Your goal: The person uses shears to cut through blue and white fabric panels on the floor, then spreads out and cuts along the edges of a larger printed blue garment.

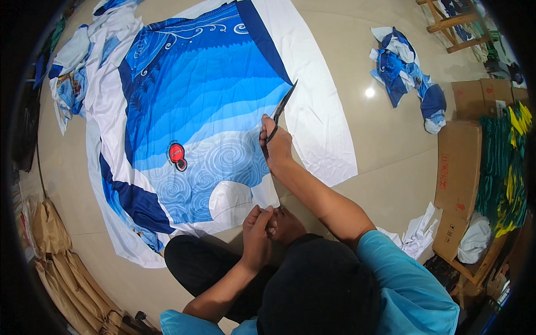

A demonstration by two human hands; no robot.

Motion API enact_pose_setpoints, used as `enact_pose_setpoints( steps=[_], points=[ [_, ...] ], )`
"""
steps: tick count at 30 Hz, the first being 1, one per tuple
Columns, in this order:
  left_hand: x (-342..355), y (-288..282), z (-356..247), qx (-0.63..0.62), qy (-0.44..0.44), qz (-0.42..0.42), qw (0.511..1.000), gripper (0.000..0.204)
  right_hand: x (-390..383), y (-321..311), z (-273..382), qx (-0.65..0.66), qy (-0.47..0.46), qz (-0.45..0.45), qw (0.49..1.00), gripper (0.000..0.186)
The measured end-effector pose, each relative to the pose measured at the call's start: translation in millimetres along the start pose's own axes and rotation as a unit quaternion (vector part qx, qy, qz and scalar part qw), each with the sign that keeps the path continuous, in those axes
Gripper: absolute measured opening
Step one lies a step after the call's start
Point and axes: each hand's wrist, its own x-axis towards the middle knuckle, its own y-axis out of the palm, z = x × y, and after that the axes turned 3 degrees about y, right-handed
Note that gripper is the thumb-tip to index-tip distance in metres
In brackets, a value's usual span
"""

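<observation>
Cloth is lying left of the scissors; right hand is gripping them, blades pointing away; left hand is curling by near corner, hold unclear.

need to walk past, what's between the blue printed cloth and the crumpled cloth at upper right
In the head view, white cloth lies next to the blue printed cloth, then tiled floor reaches to the crumpled cloth.
</observation>
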Motion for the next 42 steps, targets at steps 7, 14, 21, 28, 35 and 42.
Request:
enact_pose_setpoints(
  steps=[7,14,21,28,35,42],
  points=[
    [7,-17,5,0.184,0.145,-0.055,0.971,0.014,6,-11,0,-0.01,0.016,0.001,1.0,0.039],
    [35,-19,-38,0.291,0.404,-0.126,0.858,0.014,-15,-88,38,-0.204,0.032,0.113,0.972,0.033],
    [52,-25,-57,0.403,0.392,-0.088,0.823,0.014,-61,-167,59,-0.532,-0.161,-0.012,0.831,0.039],
    [34,-24,-39,0.553,0.247,0.076,0.792,0.015,-34,-239,55,-0.593,-0.491,-0.152,0.62,0.03],
    [19,-44,17,0.616,0.013,0.394,0.682,0.026,-76,-299,8,-0.576,-0.412,-0.145,0.691,0.025],
    [70,-65,-66,0.548,0.084,0.218,0.803,0.026,-133,-351,-17,-0.534,-0.346,-0.191,0.747,0.03]
  ],
)
